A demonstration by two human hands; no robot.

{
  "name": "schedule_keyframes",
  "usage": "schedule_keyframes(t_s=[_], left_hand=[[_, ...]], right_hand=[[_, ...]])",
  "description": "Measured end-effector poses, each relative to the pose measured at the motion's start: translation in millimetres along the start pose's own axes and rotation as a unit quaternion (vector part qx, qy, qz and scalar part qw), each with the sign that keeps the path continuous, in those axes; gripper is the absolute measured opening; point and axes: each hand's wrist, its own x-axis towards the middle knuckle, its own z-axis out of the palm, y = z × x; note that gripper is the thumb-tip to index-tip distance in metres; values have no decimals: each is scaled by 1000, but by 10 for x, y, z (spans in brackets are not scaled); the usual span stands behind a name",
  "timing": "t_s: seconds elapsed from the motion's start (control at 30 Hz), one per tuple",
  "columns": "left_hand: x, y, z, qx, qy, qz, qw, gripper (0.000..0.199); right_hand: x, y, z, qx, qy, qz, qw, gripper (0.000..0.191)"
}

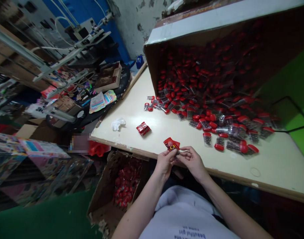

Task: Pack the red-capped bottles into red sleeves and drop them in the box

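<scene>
Pinching a red sachet [170, 144] crosswise between left hand [164, 162] and right hand [192, 162]

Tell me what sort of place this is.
Probably a small packing workshop: a tipped cardboard carton spills red-capped clear plastic tubes across a cream table, and a brown cardboard box below holds red packets.

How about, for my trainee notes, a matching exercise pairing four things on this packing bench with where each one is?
Things:
1. Red foil packet
2. Crumpled white glove
3. Red-capped clear tubes
4. Heap of red packets

Places:
A. Lying on the table, apart from the hands
B. Inside the open cardboard box below the table edge
C. Pinched between the left hand and right hand
D. Spilling from the tipped cardboard carton

Pairs: 1-C, 2-A, 3-D, 4-B
</scene>
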Motion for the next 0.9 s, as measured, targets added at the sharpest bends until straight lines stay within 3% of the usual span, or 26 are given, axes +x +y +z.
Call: schedule_keyframes(t_s=[0.33,0.9], left_hand=[[-101,52,-29,-5,-38,-25,999,34],[-215,13,-14,-6,-37,-3,999,29]], right_hand=[[-4,-61,-136,-152,-67,-84,983,46],[117,29,-107,-128,-51,-72,988,47]])
